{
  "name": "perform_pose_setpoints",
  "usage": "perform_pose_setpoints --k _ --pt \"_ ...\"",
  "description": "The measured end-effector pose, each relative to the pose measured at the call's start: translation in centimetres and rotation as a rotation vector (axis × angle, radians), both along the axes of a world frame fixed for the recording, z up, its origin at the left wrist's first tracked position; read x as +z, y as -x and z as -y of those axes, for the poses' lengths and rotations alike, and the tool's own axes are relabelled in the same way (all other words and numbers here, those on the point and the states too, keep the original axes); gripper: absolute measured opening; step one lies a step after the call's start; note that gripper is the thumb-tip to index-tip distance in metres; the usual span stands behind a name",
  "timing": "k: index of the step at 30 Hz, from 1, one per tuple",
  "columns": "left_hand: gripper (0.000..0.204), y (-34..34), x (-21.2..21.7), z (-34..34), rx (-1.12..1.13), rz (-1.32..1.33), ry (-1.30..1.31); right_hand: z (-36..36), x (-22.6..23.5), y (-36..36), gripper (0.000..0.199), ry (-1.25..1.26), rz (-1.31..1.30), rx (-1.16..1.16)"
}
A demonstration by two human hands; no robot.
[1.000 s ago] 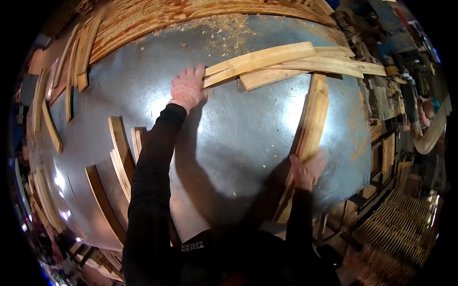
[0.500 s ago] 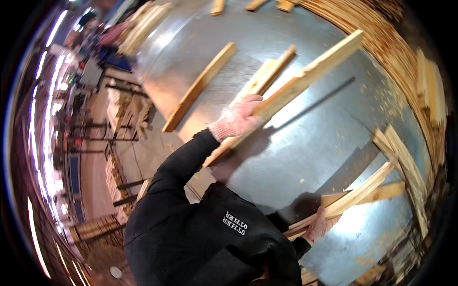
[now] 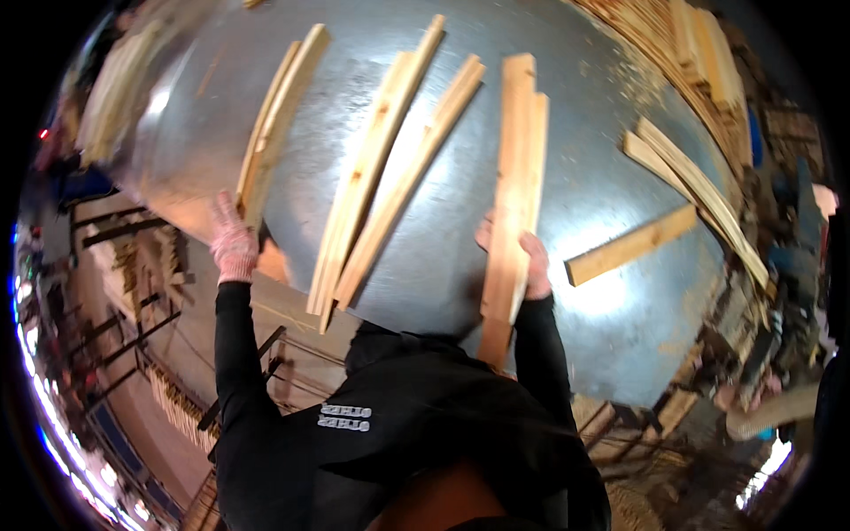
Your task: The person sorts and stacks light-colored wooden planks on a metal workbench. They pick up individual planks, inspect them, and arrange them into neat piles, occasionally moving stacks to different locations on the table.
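My right hand (image 3: 534, 264), in a pale pink work glove, is wrapped round a bundle of wooden strips (image 3: 517, 168). Its fingers show on both sides of the wood, and the bundle's near end reaches back toward my body. My left hand (image 3: 235, 243), gloved alike, is at the near end of a pair of wooden strips (image 3: 285, 111) on the left. Fingers lie along one side and the thumb is on the other. Between the hands, a pair of long strips (image 3: 376, 168) and another strip group (image 3: 416, 177) lie on the metal table (image 3: 611, 336).
A short wooden piece (image 3: 630, 245) lies right of my right hand, near two crossed strips (image 3: 708, 203). Stacked wood (image 3: 708, 62) borders the far right edge. More strips (image 3: 115, 88) are at the far left. Racks holding timber (image 3: 133, 265) stand beyond the table's left edge.
My view has turned. My left hand has moved from the long middle strip to the left pair. My right hand has brought its strips from the lower right to in front of me.
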State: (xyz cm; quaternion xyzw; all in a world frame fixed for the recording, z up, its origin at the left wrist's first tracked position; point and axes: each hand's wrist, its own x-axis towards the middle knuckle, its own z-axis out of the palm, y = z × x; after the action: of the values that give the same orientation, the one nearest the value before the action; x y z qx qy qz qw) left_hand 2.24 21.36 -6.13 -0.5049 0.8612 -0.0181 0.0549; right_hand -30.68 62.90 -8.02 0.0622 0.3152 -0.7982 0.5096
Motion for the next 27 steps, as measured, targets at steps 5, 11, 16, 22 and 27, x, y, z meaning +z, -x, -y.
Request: perform_pose_setpoints --k 5,11,16,22,27 --pt "0.067 13.9 4.2 -16.7 -0.069 -1.070 -0.835 2.9 -1.2 1.5 0.067 0.273 0.238 0.062" --pt "0.043 23.5 1.4 -22.1 0.074 -0.552 -1.657 1.3 -0.6 2.9 0.058 -0.229 0.190 -0.118" --pt "0.022 17.6 4.5 -19.9 -0.186 -0.444 -0.895 0.1 -1.7 7.2 0.062 0.181 0.311 -0.026" --pt "0.037 9.5 3.9 -20.7 -0.379 -0.508 -0.261 5.5 -3.5 5.4 0.060 0.007 0.128 -0.080" --pt "0.096 13.1 8.1 -24.1 -0.437 -0.646 -0.681 13.1 -1.5 -0.7 0.052 -0.484 -0.348 -0.372"
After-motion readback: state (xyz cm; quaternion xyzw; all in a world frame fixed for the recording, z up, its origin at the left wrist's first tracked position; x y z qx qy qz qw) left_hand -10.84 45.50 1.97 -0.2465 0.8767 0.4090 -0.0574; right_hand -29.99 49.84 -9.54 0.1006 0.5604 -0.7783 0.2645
